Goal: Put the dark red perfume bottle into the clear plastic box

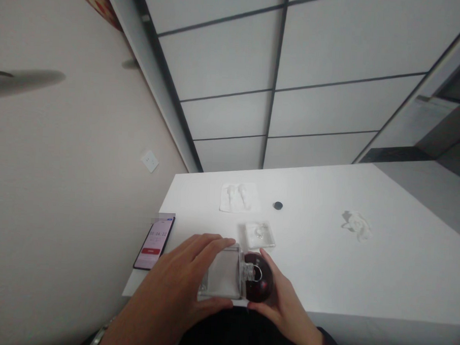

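Clear bottle in left hand's grasp, dark ball in right hand's, at table's near edge

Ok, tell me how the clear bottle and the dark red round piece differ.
The clear bottle is see-through, while the dark red round piece is deeply coloured. The bottle's body is boxy with flat sides; the round piece is ball-like. The left hand holds the bottle, the right hand the round piece. Both look shiny.
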The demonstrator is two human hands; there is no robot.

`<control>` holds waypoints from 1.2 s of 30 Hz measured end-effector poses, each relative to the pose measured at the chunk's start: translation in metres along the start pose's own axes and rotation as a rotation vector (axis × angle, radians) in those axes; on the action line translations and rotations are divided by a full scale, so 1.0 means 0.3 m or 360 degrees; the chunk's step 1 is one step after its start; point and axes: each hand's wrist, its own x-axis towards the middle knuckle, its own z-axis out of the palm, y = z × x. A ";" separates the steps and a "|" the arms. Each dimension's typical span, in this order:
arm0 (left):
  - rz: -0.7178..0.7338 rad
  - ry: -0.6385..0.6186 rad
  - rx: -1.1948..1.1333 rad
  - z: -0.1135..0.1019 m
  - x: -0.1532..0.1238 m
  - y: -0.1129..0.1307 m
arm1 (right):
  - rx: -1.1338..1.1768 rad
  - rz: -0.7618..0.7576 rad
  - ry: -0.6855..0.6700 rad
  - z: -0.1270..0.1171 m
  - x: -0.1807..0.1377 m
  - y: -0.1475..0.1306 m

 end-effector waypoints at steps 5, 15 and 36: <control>0.0066 0.0035 0.0072 -0.003 0.005 0.003 | 0.0003 0.0013 -0.0004 0.003 0.000 0.005; 0.0117 0.0071 0.0155 -0.004 0.000 0.006 | -0.0017 -0.0012 -0.0003 -0.001 0.006 -0.006; 0.0074 0.0124 0.0104 0.003 -0.002 -0.001 | -0.0014 0.0031 0.0017 0.011 -0.009 0.014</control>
